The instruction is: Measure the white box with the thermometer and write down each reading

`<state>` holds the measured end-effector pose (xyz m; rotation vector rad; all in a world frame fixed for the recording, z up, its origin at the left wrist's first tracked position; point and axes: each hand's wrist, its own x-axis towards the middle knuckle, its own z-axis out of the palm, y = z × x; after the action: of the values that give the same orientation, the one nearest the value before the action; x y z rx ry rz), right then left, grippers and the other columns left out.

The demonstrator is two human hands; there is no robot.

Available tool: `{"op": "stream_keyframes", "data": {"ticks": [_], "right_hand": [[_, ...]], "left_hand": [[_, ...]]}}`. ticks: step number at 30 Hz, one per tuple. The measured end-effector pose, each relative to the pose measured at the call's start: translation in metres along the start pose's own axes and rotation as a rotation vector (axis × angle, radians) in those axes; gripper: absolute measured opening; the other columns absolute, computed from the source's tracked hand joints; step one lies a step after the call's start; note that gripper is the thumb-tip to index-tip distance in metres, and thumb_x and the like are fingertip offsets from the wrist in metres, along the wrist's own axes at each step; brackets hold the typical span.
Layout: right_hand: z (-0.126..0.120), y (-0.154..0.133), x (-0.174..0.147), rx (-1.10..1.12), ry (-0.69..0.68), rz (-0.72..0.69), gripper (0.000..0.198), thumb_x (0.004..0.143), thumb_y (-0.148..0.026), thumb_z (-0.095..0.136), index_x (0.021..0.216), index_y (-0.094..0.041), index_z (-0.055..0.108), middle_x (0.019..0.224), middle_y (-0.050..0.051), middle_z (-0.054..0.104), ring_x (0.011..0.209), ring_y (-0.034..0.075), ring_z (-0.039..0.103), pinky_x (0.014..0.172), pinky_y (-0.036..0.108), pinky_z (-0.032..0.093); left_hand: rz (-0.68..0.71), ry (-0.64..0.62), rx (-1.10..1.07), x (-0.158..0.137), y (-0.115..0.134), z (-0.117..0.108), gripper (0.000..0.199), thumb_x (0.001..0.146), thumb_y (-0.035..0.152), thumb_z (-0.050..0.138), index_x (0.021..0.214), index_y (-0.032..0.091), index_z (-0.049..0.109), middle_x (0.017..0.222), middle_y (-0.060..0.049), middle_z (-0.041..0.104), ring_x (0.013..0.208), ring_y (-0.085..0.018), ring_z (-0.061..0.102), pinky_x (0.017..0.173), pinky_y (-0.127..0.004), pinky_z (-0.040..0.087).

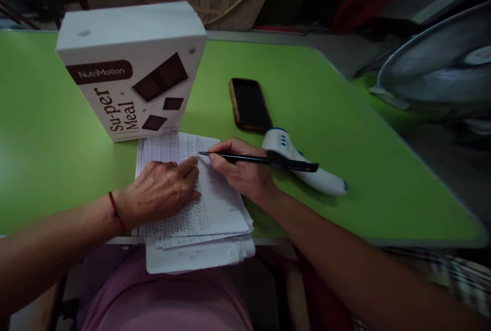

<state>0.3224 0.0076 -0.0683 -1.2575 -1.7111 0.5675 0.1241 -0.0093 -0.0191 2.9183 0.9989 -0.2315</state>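
Observation:
Handwritten lines cover the pages of a stack of paper or notebook (222, 213), which overhangs the table's near edge. My left hand (164, 188) lies on these pages, fingers loosely stretched, a ring on one finger and a red string on the wrist. Between the fingers and thumb of my right hand (245, 172) is a black pen (284, 160), its tip pointing left, close to my left index finger at the upper page. Whether the tip touches the paper I cannot tell. Just right of that hand lies a white handheld thermometer-like device (318, 175) with blue buttons.
A white NutriMotion box (153, 80) stands upright behind the pages. Beyond the pen lies a phone (251, 104) in a brown-edged case. All rest on a green table (307, 85). A fan (441, 65) is beyond the table's right edge.

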Motion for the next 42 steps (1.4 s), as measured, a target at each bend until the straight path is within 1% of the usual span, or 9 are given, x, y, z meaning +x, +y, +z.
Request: {"op": "stream_keyframes", "data": {"ticks": [3, 6, 13, 21, 23, 30, 38, 42], "right_hand": [[0.0005, 0.001, 0.0, -0.019, -0.007, 0.011, 0.01, 0.078, -0.029, 0.06, 0.072, -0.022, 0.065, 0.063, 0.0, 0.065, 0.054, 0.014, 0.057, 0.051, 0.025, 0.045], [0.0009, 0.0006, 0.0002, -0.044, -0.011, 0.007, 0.013, 0.079, -0.031, 0.058, 0.073, -0.021, 0.065, 0.064, 0.001, 0.065, 0.055, 0.014, 0.058, 0.051, 0.025, 0.046], [0.0005, 0.0001, 0.0007, -0.093, -0.017, -0.007, 0.013, 0.078, -0.03, 0.057, 0.072, -0.021, 0.066, 0.063, 0.001, 0.065, 0.053, 0.013, 0.056, 0.052, 0.025, 0.045], [0.0, -0.0017, 0.001, -0.085, -0.017, -0.007, 0.014, 0.077, -0.03, 0.057, 0.07, -0.021, 0.065, 0.06, 0.0, 0.064, 0.051, 0.012, 0.054, 0.05, 0.024, 0.043], [-0.0001, -0.0019, 0.0009, -0.087, -0.018, 0.0, 0.014, 0.077, -0.03, 0.057, 0.07, -0.021, 0.065, 0.06, 0.0, 0.064, 0.051, 0.012, 0.054, 0.049, 0.023, 0.042], [0.0013, 0.0004, 0.0003, -0.086, 0.048, 0.011, 0.013, 0.076, -0.03, 0.057, 0.07, -0.021, 0.065, 0.061, 0.001, 0.065, 0.053, 0.013, 0.056, 0.051, 0.025, 0.045], [-0.0003, -0.0005, 0.0017, -0.085, -0.024, 0.03, 0.012, 0.076, -0.032, 0.057, 0.07, -0.023, 0.063, 0.062, 0.001, 0.064, 0.053, 0.014, 0.055, 0.051, 0.026, 0.045], [0.0004, -0.0005, 0.0016, -0.056, -0.006, 0.031, 0.011, 0.074, -0.03, 0.057, 0.068, -0.022, 0.062, 0.06, 0.0, 0.063, 0.052, 0.013, 0.054, 0.051, 0.026, 0.045]], "left_hand": [[-0.007, -0.011, -0.006, 0.0003, -0.0002, -0.0008, 0.031, 0.103, 0.035, 0.048, 0.12, 0.012, 0.057, 0.15, -0.009, 0.045, 0.084, -0.025, 0.07, 0.066, -0.044, 0.061], [-0.003, -0.029, -0.012, 0.0009, 0.0001, -0.0013, 0.03, 0.103, 0.037, 0.048, 0.118, 0.012, 0.057, 0.147, -0.008, 0.048, 0.084, -0.025, 0.069, 0.065, -0.043, 0.06], [0.01, 0.014, 0.003, 0.0001, 0.0008, 0.002, 0.03, 0.104, 0.037, 0.046, 0.116, 0.011, 0.057, 0.142, -0.01, 0.052, 0.079, -0.023, 0.068, 0.061, -0.041, 0.058], [0.011, 0.021, -0.005, 0.0, 0.0, 0.001, 0.029, 0.103, 0.036, 0.047, 0.115, 0.011, 0.058, 0.142, -0.008, 0.052, 0.079, -0.022, 0.067, 0.062, -0.041, 0.059], [0.011, 0.02, -0.004, -0.0001, -0.0003, 0.001, 0.03, 0.103, 0.037, 0.048, 0.115, 0.011, 0.058, 0.142, -0.008, 0.052, 0.079, -0.023, 0.067, 0.061, -0.041, 0.058], [0.001, 0.014, 0.013, 0.0008, 0.0006, -0.0001, 0.031, 0.103, 0.035, 0.05, 0.12, 0.011, 0.057, 0.146, -0.012, 0.049, 0.084, -0.023, 0.069, 0.064, -0.04, 0.059], [-0.001, 0.009, 0.0, -0.0004, 0.0002, -0.0008, 0.03, 0.103, 0.035, 0.048, 0.119, 0.01, 0.056, 0.144, -0.013, 0.049, 0.082, -0.024, 0.069, 0.064, -0.04, 0.058], [0.004, 0.001, -0.007, -0.001, 0.0001, -0.002, 0.029, 0.103, 0.033, 0.049, 0.118, 0.01, 0.057, 0.144, -0.015, 0.049, 0.082, -0.023, 0.069, 0.063, -0.039, 0.057]]}}
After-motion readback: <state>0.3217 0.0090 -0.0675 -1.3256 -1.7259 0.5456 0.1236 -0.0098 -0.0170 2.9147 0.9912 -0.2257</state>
